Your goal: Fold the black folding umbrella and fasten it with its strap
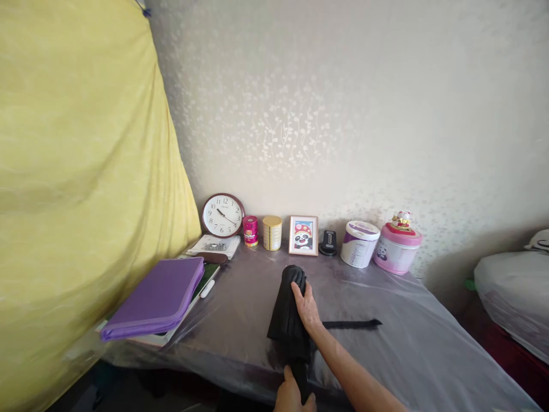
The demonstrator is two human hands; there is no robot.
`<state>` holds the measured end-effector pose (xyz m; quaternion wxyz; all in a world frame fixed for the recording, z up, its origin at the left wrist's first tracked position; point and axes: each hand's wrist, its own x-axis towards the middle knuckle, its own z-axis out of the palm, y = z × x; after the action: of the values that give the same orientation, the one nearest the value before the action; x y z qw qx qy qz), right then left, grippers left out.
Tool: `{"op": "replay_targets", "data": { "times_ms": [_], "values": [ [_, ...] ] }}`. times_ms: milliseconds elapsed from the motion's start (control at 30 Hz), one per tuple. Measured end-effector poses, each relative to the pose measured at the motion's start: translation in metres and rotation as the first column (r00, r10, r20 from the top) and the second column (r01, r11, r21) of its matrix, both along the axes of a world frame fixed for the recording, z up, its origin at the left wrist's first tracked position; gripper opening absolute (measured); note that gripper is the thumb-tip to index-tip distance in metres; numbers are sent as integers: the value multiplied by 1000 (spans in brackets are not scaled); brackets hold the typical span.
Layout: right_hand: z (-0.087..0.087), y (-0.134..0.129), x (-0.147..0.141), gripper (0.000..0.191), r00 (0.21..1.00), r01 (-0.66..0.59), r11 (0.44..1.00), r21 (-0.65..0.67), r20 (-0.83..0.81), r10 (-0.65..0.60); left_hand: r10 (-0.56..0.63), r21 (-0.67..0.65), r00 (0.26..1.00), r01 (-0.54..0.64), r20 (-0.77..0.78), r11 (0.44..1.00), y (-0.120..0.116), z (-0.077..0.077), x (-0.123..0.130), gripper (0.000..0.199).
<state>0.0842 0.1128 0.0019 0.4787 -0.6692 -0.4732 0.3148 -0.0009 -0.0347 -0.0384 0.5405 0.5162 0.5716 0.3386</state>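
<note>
A black folding umbrella point(286, 312), its canopy gathered loosely around the shaft, is tilted over the near part of the table. At the bottom edge my left hand point(290, 395) is closed around its handle. My right hand point(306, 306) grips the canopy from the right side, thumb on top, with some of its fingers hidden behind the fabric. A black strap point(354, 324) extends rightward from behind my right wrist over the tabletop.
Purple zip folder point(154, 294) on papers at left, beside a white pen-like object point(207, 289). Along the wall: clock point(223, 216), pink can point(250, 232), gold-lidded can point(272, 234), picture frame point(303, 236), black device point(328, 243), purple-white tub point(359, 246), pink tub point(397, 252). Yellow curtain point(77, 171) at left.
</note>
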Motion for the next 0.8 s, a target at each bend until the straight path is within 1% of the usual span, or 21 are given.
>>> {"op": "replay_targets", "data": {
  "times_ms": [67, 133, 167, 233, 267, 333, 400, 433, 467, 500, 533, 567, 600, 633, 667, 700, 733, 767, 800],
  "values": [
    [7, 0, 2, 70, 998, 7, 999, 47, -55, -4, 0, -1, 979, -1, -204, 1000, 4, 2, 4, 65],
    [12, 0, 5, 74, 995, 27, 998, 62, -93, -22, -23, -12, 913, 20, -408, 1000, 7, 8, 7, 70],
    [14, 1, 7, 76, 994, 43, 997, 60, -107, -37, -50, -5, 879, 54, -474, 999, 8, 12, 8, 70],
    [16, 2, 11, 77, 987, 76, 996, 46, -142, -69, -84, 8, 843, 104, -532, 994, 11, 20, 9, 69],
    [17, 3, 13, 77, 982, 94, 995, 44, -166, -85, -86, 23, 840, 116, -536, 993, 12, 23, 8, 68],
    [17, 4, 18, 73, 969, 113, 992, 56, -229, -98, -53, 78, 860, 107, -508, 991, 14, 27, 6, 66],
    [20, 5, 23, 68, 947, 99, 992, 74, -314, -71, -33, 142, 915, 98, -402, 985, 17, 29, 4, 61],
    [22, 4, 24, 65, 932, 85, 993, 77, -360, -51, -54, 147, 951, 103, -305, 984, 18, 29, 4, 56],
    [26, 4, 26, 63, 912, 68, 995, 77, -410, -31, -101, 123, 980, 123, -173, 985, 20, 30, 3, 50],
    [30, 2, 26, 60, 885, 52, 996, 73, -465, -12, -153, 78, 988, 153, -4, 985, 21, 31, 3, 44],
    [35, 1, 26, 58, 854, 38, 997, 65, -520, 1, -187, 24, 963, 186, 195, 982, 23, 33, 3, 41],
    [40, -1, 26, 56, 820, 26, 998, 55, -573, 10, -185, -32, 900, 214, 396, 976, 24, 35, 4, 39],
    [44, -2, 26, 54, 785, 15, 999, 50, -620, 19, -149, -85, 809, 238, 568, 967, 24, 37, 4, 39],
    [48, -3, 25, 52, 754, -3, 999, 50, -656, 35, -104, -128, 711, 265, 695, 956, 24, 40, 5, 40],
    [51, -4, 25, 52, 734, -19, 999, 48, -677, 47, -66, -157, 627, 295, 776, 943, 24, 42, 6, 41],
    [52, -5, 25, 51, 729, -34, 998, 46, -682, 56, -47, -176, 568, 331, 822, 927, 23, 44, 7, 40],
    [53, -5, 25, 51, 736, -46, 998, 43, -674, 63, -48, -184, 539, 367, 841, 912, 22, 45, 9, 39],
    [53, -5, 25, 51, 749, -54, 998, 40, -660, 67, -63, -183, 537, 392, 841, 902, 20, 46, 10, 37],
    [52, -5, 26, 52, 765, -57, 998, 38, -641, 68, -84, -177, 554, 401, 828, 899, 19, 47, 11, 35]
  ]
}}
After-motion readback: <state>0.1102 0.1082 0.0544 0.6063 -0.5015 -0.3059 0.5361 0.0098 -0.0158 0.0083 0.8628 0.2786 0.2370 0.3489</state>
